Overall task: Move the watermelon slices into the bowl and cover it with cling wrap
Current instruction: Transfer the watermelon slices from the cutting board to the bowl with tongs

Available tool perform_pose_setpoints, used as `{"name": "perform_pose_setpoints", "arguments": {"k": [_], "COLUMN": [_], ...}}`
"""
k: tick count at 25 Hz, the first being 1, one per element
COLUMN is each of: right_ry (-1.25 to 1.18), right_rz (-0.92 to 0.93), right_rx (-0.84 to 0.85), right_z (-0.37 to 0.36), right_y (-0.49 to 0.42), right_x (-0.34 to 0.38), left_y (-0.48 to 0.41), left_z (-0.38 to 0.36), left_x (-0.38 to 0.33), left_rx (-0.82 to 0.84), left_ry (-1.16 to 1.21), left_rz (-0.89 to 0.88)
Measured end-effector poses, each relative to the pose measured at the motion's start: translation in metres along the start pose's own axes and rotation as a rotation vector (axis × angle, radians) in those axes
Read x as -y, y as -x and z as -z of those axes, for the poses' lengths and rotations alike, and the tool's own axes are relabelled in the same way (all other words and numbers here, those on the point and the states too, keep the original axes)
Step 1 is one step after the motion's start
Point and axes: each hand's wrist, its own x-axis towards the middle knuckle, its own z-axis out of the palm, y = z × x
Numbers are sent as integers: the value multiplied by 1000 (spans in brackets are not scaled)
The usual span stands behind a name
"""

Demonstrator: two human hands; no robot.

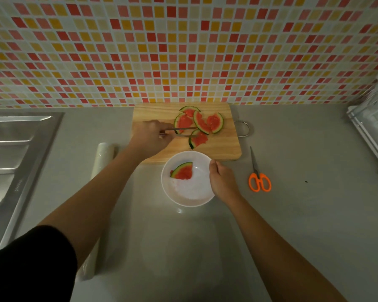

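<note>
Left hand [150, 136] clenched round thin metal tongs [181, 131], prongs reaching right across the wooden cutting board [218, 147] to the watermelon slices [202, 123] clustered at its far middle. Right hand [222, 182] holding the right rim of the white bowl [190, 192], set on the counter [292, 214] just near of the board, with a single slice [182, 172] lying inside at the far left. Cling wrap roll [103, 158] flat on the counter left of the bowl, partly hidden by the left forearm; orange-handled scissors [259, 175] right of the bowl; steel sink [20, 149] at the left edge.

Dim, murky light; wide-angle bending at edges, soft shadows below.
</note>
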Motion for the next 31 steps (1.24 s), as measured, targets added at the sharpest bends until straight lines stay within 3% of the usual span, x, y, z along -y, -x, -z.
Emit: {"name": "perform_pose_setpoints", "arguments": {"k": [2, 4, 9, 15, 22, 31], "right_ry": [4, 3, 5, 23, 18, 14], "right_rz": [5, 1, 13, 17, -5, -4], "right_rx": [-5, -10, -13, -30, -37, -36], "right_z": [0, -1, -2, -1, -3, -4], "right_y": [0, 0, 1, 2, 2, -1], "right_x": [-1, -1, -1, 1, 1, -1], "left_y": [10, 19, 37, 49, 37, 27], "left_z": [-10, -17, -15, -21, -36, -35], "left_x": [8, 20, 38, 51, 56, 49], "left_rx": [-34, -65, -212, -257, -297, -380], "left_ry": [-118, -232, -241, -392, -417, -317], "left_rz": [-298, -379, -267, -494, -605, -476]}}
